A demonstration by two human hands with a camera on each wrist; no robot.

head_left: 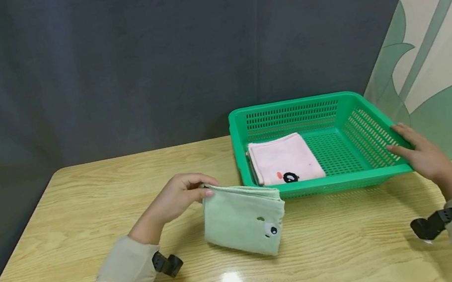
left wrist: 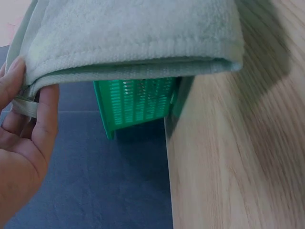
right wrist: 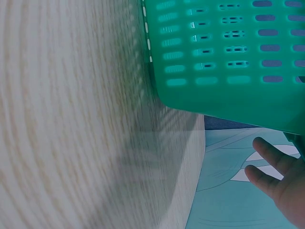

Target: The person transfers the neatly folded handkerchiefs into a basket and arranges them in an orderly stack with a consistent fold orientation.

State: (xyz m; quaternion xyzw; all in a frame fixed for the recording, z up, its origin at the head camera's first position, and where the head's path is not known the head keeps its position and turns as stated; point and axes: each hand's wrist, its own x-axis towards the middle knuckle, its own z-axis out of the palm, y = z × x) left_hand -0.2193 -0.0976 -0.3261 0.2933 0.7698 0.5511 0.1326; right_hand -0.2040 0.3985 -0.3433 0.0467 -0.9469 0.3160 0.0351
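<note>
In the head view, my left hand (head_left: pixel 181 196) pinches a folded pale green towel (head_left: pixel 240 219) by one corner. The towel hangs tilted over the table, just in front of the green plastic basket (head_left: pixel 302 189), with a small embroidered face on its lower right. Seen from the left wrist, thumb and fingers grip the towel's layered edge (left wrist: pixel 143 71) near a small loop. My right hand (head_left: pixel 426 156) holds the basket's right front corner, its thumb over the rim; two fingers (right wrist: pixel 267 183) extend outside the basket in the right wrist view. A folded pink towel (head_left: pixel 283 156) lies inside the basket's left part.
A light wooden table (head_left: pixel 96 204) carries the basket at its right back. Behind it hangs a dark cloth (head_left: pixel 140 65). On the right stands a wall panel (head_left: pixel 434 59) with a painted flower.
</note>
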